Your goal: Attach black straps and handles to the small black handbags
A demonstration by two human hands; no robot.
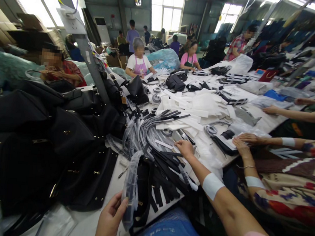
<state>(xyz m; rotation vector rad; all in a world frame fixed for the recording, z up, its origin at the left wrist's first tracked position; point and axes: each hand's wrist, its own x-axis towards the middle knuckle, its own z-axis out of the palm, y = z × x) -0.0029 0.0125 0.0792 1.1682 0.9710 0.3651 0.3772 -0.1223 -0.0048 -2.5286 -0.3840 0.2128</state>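
My left hand (112,212), near the front edge of the table, grips a strap wrapped in clear plastic (131,189) between thumb and fingers. The wrapped strap stands upright beside a black bag (143,185). Farther forward, my right hand (185,149) has its thumb and forefinger pinched together over the pile of black straps (167,159). A white strip (164,144) lies right by those fingertips; whether they hold it I cannot tell. More plastic-wrapped straps (142,129) curve in a bundle beyond my hands.
Black bags (72,132) with gold-coloured fittings are heaped on the left, by a slanted metal post (95,71). White foam sheets (189,106) cover the table's middle. On the right, a co-worker's hands (244,143) work close by. More people sit across the table.
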